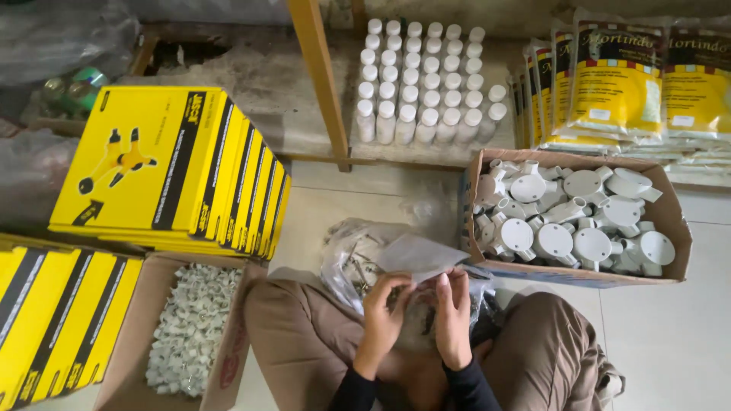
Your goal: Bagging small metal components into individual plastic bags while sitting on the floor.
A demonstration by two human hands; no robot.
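1. Between my knees, my left hand (383,313) and right hand (452,318) meet over my lap, both sleeves black at the wrist.
2. My left fingers are curled and my right fingers lie pressed together and straight, the tips of both hands pinching the lower edge of a small clear plastic bag (421,254) from either side.
3. That small bag stands up just above my fingertips, flat and pale, over a larger crumpled clear bag (352,255) that rests on my lap and the floor; I cannot tell what the larger one holds.
4. At my left knee sits an open cardboard box (131,346) filled with small white cable clips (190,327).
5. Beside that box, at the left edge, lie flat yellow-and-black packages (57,320).
6. Beyond them stands a leaning row of yellow-and-black boxes (171,167).
7. To my right front, a second cardboard box (674,221) holds white round conduit junction boxes (571,217).
8. Farther off, behind a wooden post (320,76), stand rows of small white bottles (426,76).
9. At the far right lie stacked yellow bagged goods (624,84).
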